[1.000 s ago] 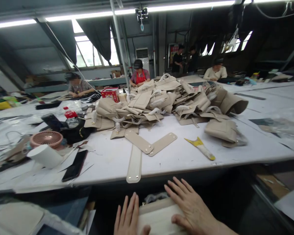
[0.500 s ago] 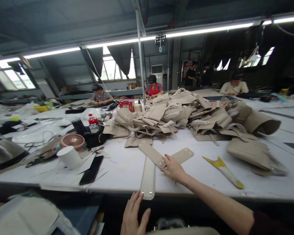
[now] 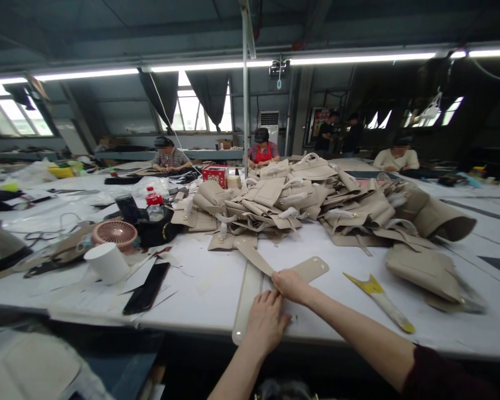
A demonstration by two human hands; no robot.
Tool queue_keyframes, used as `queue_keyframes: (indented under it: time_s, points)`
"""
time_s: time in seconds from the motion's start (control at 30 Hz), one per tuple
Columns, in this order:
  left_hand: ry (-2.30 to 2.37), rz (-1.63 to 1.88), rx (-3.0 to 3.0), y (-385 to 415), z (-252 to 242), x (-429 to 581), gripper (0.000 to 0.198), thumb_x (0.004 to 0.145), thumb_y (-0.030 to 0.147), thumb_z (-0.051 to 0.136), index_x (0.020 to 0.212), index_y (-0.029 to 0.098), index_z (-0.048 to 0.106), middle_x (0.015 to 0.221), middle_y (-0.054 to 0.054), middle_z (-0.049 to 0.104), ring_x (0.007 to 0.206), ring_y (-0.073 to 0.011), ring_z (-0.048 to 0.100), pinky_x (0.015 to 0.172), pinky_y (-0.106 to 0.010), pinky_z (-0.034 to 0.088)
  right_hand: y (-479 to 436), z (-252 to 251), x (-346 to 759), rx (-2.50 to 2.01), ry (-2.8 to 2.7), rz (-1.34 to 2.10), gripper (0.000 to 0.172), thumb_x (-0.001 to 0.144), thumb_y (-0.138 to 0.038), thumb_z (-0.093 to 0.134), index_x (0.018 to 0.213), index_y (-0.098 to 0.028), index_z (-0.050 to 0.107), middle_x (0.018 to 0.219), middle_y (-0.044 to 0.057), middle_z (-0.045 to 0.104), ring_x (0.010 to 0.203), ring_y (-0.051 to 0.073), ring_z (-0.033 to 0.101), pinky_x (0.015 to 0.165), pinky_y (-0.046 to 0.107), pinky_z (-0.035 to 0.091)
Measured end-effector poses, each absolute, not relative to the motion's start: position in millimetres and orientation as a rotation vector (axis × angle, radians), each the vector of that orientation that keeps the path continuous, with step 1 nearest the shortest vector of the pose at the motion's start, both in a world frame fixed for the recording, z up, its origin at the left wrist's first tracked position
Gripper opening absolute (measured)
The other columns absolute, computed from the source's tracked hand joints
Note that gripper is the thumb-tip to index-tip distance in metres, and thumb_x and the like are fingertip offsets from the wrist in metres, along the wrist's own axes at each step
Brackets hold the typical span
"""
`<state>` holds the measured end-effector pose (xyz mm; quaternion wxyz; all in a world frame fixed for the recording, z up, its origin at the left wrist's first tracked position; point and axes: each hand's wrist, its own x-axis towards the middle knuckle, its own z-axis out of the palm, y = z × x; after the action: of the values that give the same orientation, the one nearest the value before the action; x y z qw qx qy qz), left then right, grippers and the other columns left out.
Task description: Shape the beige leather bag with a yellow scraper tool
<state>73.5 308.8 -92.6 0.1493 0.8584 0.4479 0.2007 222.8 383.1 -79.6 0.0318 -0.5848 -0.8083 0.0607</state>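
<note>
A beige leather strip [image 3: 255, 258] runs diagonally, its near end lifted off the table and pinched in my right hand [image 3: 292, 286]. My left hand [image 3: 267, 318] lies just below, its fingertips by the right hand, its thumb apart. Under its edge is a paler strip [image 3: 246, 294] with metal studs at its near end, close to the table's front edge. Another beige strip [image 3: 312, 269] with studs at its far end extends to the right behind my right hand. Whether the left fingertips touch the lifted strip is hidden.
A heap of beige leather bag pieces [image 3: 266, 194] fills the table's middle. A yellow-ended tool [image 3: 379, 300] and a folded beige piece [image 3: 425, 272] lie right. A black phone [image 3: 146, 289], white cup [image 3: 107, 263] and pink fan [image 3: 114, 233] stand left. Several people sit beyond.
My left hand has moved up and right from the pale strip's near end to beside my right hand. The right hand has closed on the diagonal strip and raised its near end.
</note>
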Motion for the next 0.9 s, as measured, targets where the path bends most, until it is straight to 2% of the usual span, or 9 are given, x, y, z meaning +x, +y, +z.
queue_keyframes:
  time_s: [0.13, 0.33, 0.4, 0.47, 0.57, 0.63, 0.73, 0.83, 0.9]
  points:
    - [1.318, 0.577, 2.425, 317, -96, 83, 0.035, 0.090, 0.035, 0.053, 0.121, 0.021, 0.060, 0.129, -0.009, 0.058, 0.118, -0.0297, 0.050, 0.103, -0.047, 0.036, 390, -62, 242, -1.854, -2.218, 0.237, 0.027, 0.098, -0.037, 0.052, 0.095, -0.013, 0.063, 0.081, 0.002, 0.066, 0.073, 0.015, 0.065, 0.073, 0.033, 0.055]
    - [1.321, 0.656, 2.223, 325, -92, 86, 0.027, 0.086, 0.035, 0.058, 0.105, 0.017, 0.066, 0.118, -0.012, 0.062, 0.116, -0.0306, 0.052, 0.103, -0.047, 0.034, 379, -7, 280, -1.696, -1.940, 0.294, 0.038, 0.102, -0.028, 0.023, 0.101, -0.014, 0.058, 0.055, -0.004, 0.055, 0.045, 0.012, 0.057, 0.050, 0.023, 0.046]
    - [1.336, 0.735, 2.075, 328, -87, 86, 0.026, 0.087, 0.036, 0.056, 0.099, 0.015, 0.067, 0.114, -0.014, 0.064, 0.115, -0.0308, 0.054, 0.103, -0.047, 0.034, 359, 11, 286, -1.594, -1.955, 0.317, 0.034, 0.101, -0.032, 0.027, 0.102, -0.017, 0.058, 0.048, -0.006, 0.050, 0.043, 0.012, 0.056, 0.050, 0.022, 0.045]
    - [1.367, 0.833, 1.865, 330, -79, 84, 0.039, 0.094, 0.043, 0.042, 0.101, 0.012, 0.064, 0.111, -0.018, 0.064, 0.113, -0.0308, 0.057, 0.102, -0.047, 0.037, 332, 21, 288, -1.509, -1.985, 0.335, 0.031, 0.100, -0.033, 0.031, 0.103, -0.018, 0.058, 0.049, -0.006, 0.052, 0.047, 0.013, 0.058, 0.053, 0.022, 0.046]
    - [1.333, 0.910, 1.546, 321, -60, 71, 0.073, 0.098, 0.054, 0.004, 0.121, 0.004, 0.053, 0.112, -0.024, 0.064, 0.102, -0.0276, 0.066, 0.090, -0.044, 0.050, 287, 21, 288, -1.415, -2.044, 0.330, 0.028, 0.099, -0.028, 0.034, 0.105, -0.018, 0.059, 0.062, 0.000, 0.064, 0.056, 0.015, 0.063, 0.057, 0.025, 0.049]
    - [1.174, 0.940, 1.236, 304, -46, 53, 0.082, 0.095, 0.061, -0.001, 0.135, 0.004, 0.042, 0.113, -0.023, 0.065, 0.094, -0.0247, 0.070, 0.082, -0.039, 0.055, 259, 14, 291, -1.286, -2.149, 0.230, 0.030, 0.096, -0.018, 0.034, 0.109, -0.016, 0.061, 0.084, 0.008, 0.072, 0.072, 0.018, 0.069, 0.064, 0.028, 0.054]
    - [0.822, 1.009, 0.520, 264, -28, 19, 0.076, 0.092, 0.068, 0.030, 0.142, 0.012, 0.039, 0.109, -0.019, 0.069, 0.088, -0.0268, 0.072, 0.078, -0.038, 0.057, 221, 2, 300, -1.047, -2.302, -0.011, 0.040, 0.093, -0.006, 0.033, 0.120, -0.015, 0.060, 0.124, 0.016, 0.066, 0.105, 0.023, 0.067, 0.084, 0.034, 0.056]
    - [0.806, 0.988, 0.302, 216, -18, -14, 0.078, 0.087, 0.071, 0.040, 0.141, 0.015, 0.045, 0.115, -0.019, 0.068, 0.092, -0.0306, 0.071, 0.073, -0.041, 0.059, 185, -8, 309, -0.982, -2.333, -0.033, 0.045, 0.092, -0.004, 0.036, 0.128, -0.018, 0.058, 0.134, 0.015, 0.059, 0.119, 0.024, 0.060, 0.097, 0.038, 0.052]
    - [0.895, 0.931, 0.264, 184, -17, -25, 0.073, 0.083, 0.062, 0.058, 0.141, 0.018, 0.047, 0.123, -0.017, 0.066, 0.092, -0.0304, 0.071, 0.067, -0.039, 0.061, 159, -14, 311, -1.012, -2.274, 0.180, 0.042, 0.093, -0.008, 0.042, 0.129, -0.020, 0.058, 0.137, 0.013, 0.057, 0.125, 0.025, 0.055, 0.104, 0.040, 0.048]
